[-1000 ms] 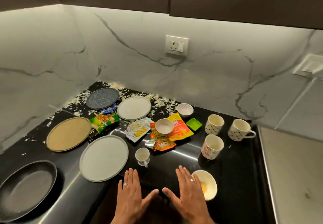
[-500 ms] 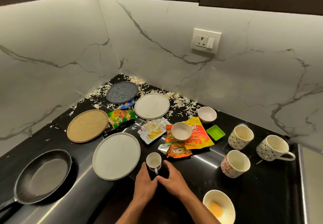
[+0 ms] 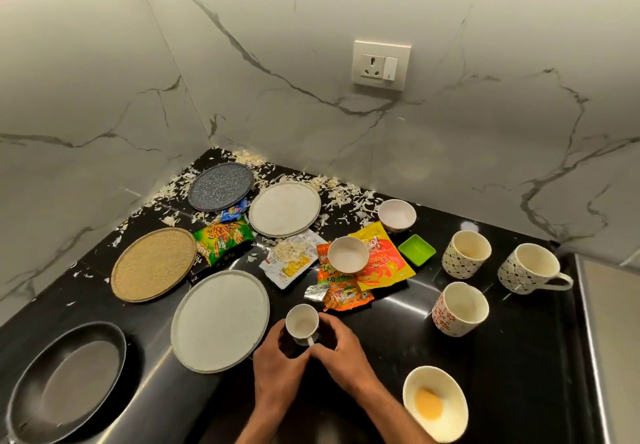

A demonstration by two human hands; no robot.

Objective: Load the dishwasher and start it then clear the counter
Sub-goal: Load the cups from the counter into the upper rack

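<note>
From my head camera, both my hands meet at a small white cup point(image 3: 302, 323) near the front of the black counter point(image 3: 519, 357). My left hand point(image 3: 280, 371) curls round the cup's left side, and my right hand point(image 3: 341, 357) wraps the right side, fingers bent against it, by the little handle that points toward me. The cup stands upright, just right of a pale grey plate point(image 3: 220, 320). Behind that lie a tan plate point(image 3: 154, 264), a dark speckled plate point(image 3: 221, 186) and a white plate point(image 3: 284, 208), with pale shavings scattered toward the corner. A black pan point(image 3: 65, 379) sits at the front left. Snack wrappers point(image 3: 367, 270) lie in the middle, one white bowl point(image 3: 348, 255) resting on them and another bowl point(image 3: 396, 215) behind it near the wall. A green dish point(image 3: 416, 249) sits just right of the wrappers. Three mugs stand to the right: a dotted mug point(image 3: 465, 253), a handled mug point(image 3: 530, 268) and a red-patterned mug point(image 3: 460, 308). Close to my right forearm is a bowl with yellow residue point(image 3: 434, 403).
</note>
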